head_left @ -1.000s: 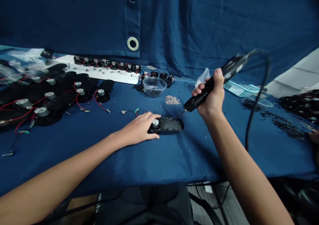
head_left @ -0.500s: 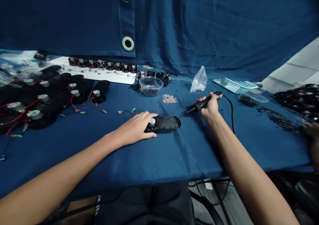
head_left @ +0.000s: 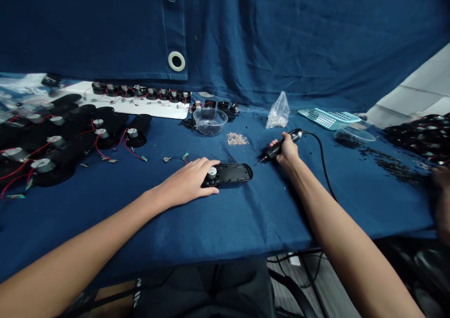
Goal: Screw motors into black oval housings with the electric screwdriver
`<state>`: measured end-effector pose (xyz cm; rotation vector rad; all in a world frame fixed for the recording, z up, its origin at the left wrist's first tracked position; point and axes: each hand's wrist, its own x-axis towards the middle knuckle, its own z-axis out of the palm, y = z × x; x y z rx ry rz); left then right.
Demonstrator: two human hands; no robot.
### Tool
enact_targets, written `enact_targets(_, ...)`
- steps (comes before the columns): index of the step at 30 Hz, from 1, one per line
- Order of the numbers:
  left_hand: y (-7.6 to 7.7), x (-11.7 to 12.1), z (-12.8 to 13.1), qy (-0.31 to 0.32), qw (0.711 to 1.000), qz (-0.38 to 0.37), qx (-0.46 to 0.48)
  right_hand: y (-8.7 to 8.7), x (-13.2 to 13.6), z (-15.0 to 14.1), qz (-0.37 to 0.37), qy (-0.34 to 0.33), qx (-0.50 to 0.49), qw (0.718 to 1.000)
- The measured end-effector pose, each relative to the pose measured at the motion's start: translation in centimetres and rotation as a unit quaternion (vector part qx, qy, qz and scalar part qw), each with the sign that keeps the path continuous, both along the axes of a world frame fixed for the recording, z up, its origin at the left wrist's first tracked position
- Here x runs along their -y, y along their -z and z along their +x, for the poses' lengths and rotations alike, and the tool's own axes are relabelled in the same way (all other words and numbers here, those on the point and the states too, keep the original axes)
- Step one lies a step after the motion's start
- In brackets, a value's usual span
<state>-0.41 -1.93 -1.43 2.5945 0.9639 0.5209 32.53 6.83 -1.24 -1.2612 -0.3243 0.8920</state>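
My left hand (head_left: 191, 181) is wrapped round the motor end of a long black plastic housing (head_left: 235, 173) lying on the table. A silver motor (head_left: 212, 171) stands up between its thumb and fingers. In my right hand (head_left: 287, 150) is a black electric screwdriver (head_left: 279, 147), its bit pointing down to the left, a little right of the housing's rounded end and apart from it. A cable runs back from the tool. Beyond the housing lies a heap of small screws (head_left: 237, 139). A wired connector with a small green board (head_left: 185, 156) lies behind my left hand.
Several black housings with motors and red wires (head_left: 63, 142) crowd the left, with more motor units on a white board (head_left: 151, 108). Behind stand a clear bowl (head_left: 210, 122) and a plastic bag (head_left: 279, 111). Rightward are a blue basket (head_left: 328, 118), scattered black pieces (head_left: 395, 167) and another person's hand (head_left: 442, 177).
My right hand has brought the screwdriver slightly left and lower, its bit closer to the housing. My left hand stays on the housing. The view has shifted slightly.
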Motion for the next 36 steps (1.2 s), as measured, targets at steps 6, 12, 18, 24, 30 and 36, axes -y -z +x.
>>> enact_targets(6,-0.2,0.1,0.0,0.0,1.0,-0.003,-0.007,0.3,-0.1,0.0,-0.052,-0.076,0.08,0.993)
enact_targets(12,-0.4,0.2,0.0,0.001,1.0,-0.003,-0.013,-0.2,-0.1,1.3,-0.145,-0.076,0.282,0.945)
enact_targets(18,-0.2,0.1,0.0,0.001,1.0,-0.003,-0.007,-0.3,0.2,3.4,-0.275,-0.055,0.48,0.831)
enact_targets(24,-0.6,0.1,-0.1,-0.035,0.999,-0.011,0.037,-2.6,2.7,1.1,-0.255,-0.069,0.589,0.764)
enact_targets(30,-1.8,-0.5,-0.7,-0.105,0.963,-0.121,0.218,-4.5,7.9,-6.9,0.224,-0.434,0.485,0.725)
enact_targets(36,-2.2,-1.6,-0.9,-0.161,0.902,-0.188,0.353,-3.6,9.0,-9.9,0.194,-0.375,0.562,0.711)
